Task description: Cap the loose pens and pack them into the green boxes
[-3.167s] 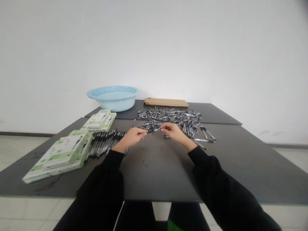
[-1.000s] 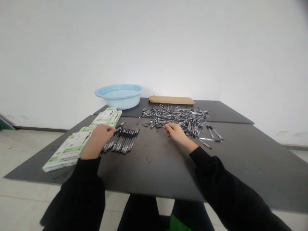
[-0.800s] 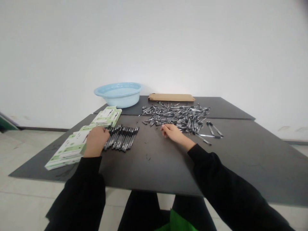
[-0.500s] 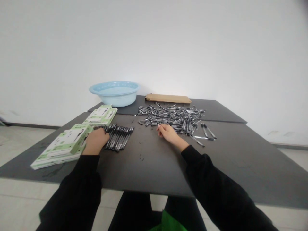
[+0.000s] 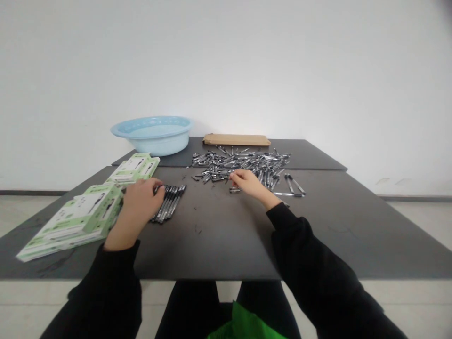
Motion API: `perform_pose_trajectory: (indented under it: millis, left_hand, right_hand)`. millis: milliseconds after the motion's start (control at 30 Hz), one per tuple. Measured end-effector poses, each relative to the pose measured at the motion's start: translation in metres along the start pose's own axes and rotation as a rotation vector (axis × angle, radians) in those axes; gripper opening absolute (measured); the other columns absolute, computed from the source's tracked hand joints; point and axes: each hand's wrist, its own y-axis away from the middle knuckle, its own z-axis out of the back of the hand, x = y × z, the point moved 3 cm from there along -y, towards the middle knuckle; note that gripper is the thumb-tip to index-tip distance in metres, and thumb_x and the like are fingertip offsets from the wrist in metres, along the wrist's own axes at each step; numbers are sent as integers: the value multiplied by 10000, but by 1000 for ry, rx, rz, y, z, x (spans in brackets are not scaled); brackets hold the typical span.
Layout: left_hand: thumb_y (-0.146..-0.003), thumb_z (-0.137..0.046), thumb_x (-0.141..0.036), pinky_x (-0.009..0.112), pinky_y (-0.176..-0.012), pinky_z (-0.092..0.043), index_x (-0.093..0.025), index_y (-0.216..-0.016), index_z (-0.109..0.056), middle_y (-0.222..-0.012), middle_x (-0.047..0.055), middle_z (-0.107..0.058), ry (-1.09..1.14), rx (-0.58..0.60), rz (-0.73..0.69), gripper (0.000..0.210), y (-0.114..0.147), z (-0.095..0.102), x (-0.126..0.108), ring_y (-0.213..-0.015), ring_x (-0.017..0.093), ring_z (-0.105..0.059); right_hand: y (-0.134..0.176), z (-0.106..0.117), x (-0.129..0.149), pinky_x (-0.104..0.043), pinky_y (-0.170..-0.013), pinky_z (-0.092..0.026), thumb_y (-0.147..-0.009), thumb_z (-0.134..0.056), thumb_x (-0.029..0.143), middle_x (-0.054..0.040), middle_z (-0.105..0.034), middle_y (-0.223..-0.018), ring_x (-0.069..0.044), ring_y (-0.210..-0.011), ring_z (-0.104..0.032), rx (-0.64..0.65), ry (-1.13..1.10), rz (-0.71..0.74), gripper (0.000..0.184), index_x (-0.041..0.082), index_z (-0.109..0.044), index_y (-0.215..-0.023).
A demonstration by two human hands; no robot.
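My left hand (image 5: pixel 136 207) rests over the left end of a neat row of black-and-clear pens (image 5: pixel 169 202), thumb and forefinger apart. Part of that row is hidden beneath it. At the near edge of a loose heap of pens (image 5: pixel 247 162), my right hand (image 5: pixel 249 183) has its fingers pinched together. One pen (image 5: pixel 235 190) pokes out to the left below these fingers, and they appear to grip it; the rest of it is covered by the hand. Green-and-white pen boxes (image 5: pixel 81 212) lie in overlapping stacks just left of my left hand.
A light blue basin (image 5: pixel 155 136) stands at the back left of the dark table (image 5: pixel 219 240). Behind the heap lies a flat brown cardboard piece (image 5: pixel 236 140). A few stray pens (image 5: pixel 294 183) lie right of the heap. A white wall rises behind.
My left hand has lifted a little and its thumb and forefinger have parted over the row. By my right fingers a pen now shows. The whole view has shifted slightly.
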Motion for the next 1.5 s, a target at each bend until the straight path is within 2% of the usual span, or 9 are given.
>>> perform_pose_trajectory:
  millis: [100, 200, 333, 533, 700, 933, 1100, 1300, 1500]
  left_hand:
    - [-877, -460, -342, 436, -1015, -425, -173, -992, -679, -1039, 121, -673, 176, 18, -359, 299, 5, 0, -64, -1056, 285, -597]
    - [-890, -475, -334, 354, -970, -456, -201, -942, -686, -1015, 75, -690, 402, 207, -696, 255, 9, -18, -129, -1029, 230, -619]
    - [-883, -437, -214, 300, -879, -479, -200, -862, -669, -945, 44, -706, 561, 366, -786, 233, -6, -66, -178, -920, 189, -639]
    - [-892, -435, -206, 330, -852, -459, -202, -793, -642, -858, 48, -701, 542, 263, -756, 229, -23, -129, -167, -876, 206, -616]
    - [-916, -437, -246, 331, -830, -449, -195, -815, -649, -876, 56, -704, 604, 150, -669, 240, -15, -119, -156, -879, 207, -606]
    - [-899, -525, -365, 254, -614, -430, -160, -929, -671, -722, 11, -653, 886, 463, -521, 253, 16, -126, -182, -623, 139, -567]
    - [-893, -549, -356, 287, -731, -497, -141, -1183, -665, -901, 69, -729, 851, 468, -536, 380, 17, -136, -185, -764, 175, -647]
    - [-892, -537, -300, 334, -856, -508, -154, -1112, -718, -1089, 108, -717, 719, 380, -676, 320, 15, -136, -188, -876, 200, -658]
    - [-924, -504, -501, 282, -721, -516, -158, -1234, -650, -1129, 110, -705, 1106, 507, -417, 485, 7, -137, -185, -865, 179, -639]
  right_hand:
    - [17, 41, 1, -251, -608, -410, -871, -518, 368, -17, -659, -683, -149, -634, -585, -194, 192, 7, 259, 182, -627, -727]
    - [50, 79, -8, -271, -644, -406, -818, -582, 359, -43, -708, -766, -184, -718, -622, -319, 491, -170, 201, 189, -687, -789]
    - [97, 105, -32, -292, -625, -397, -830, -585, 411, -84, -733, -837, -232, -776, -656, -242, 757, -441, 250, 211, -730, -796]
    - [123, 98, -62, -278, -595, -377, -852, -600, 424, -94, -734, -839, -214, -752, -654, -86, 790, -509, 255, 203, -720, -809]
    - [122, 87, -65, -255, -561, -326, -868, -582, 390, -61, -698, -727, -168, -648, -595, -22, 760, -462, 246, 188, -662, -751]
    - [142, 83, -45, -254, -543, -298, -832, -587, 419, -25, -660, -649, -155, -587, -545, -157, 725, -392, 271, 207, -641, -671]
    - [147, 82, -34, -253, -555, -331, -836, -555, 452, -25, -647, -623, -150, -576, -540, -331, 560, -310, 322, 187, -636, -672]
    - [118, 68, -34, -250, -545, -327, -844, -560, 455, -3, -609, -594, -132, -543, -506, -341, 406, -247, 317, 181, -613, -696]
    - [77, 26, -33, -246, -573, -369, -895, -540, 391, -1, -634, -663, -133, -582, -530, -243, 278, -65, 249, 182, -620, -787]
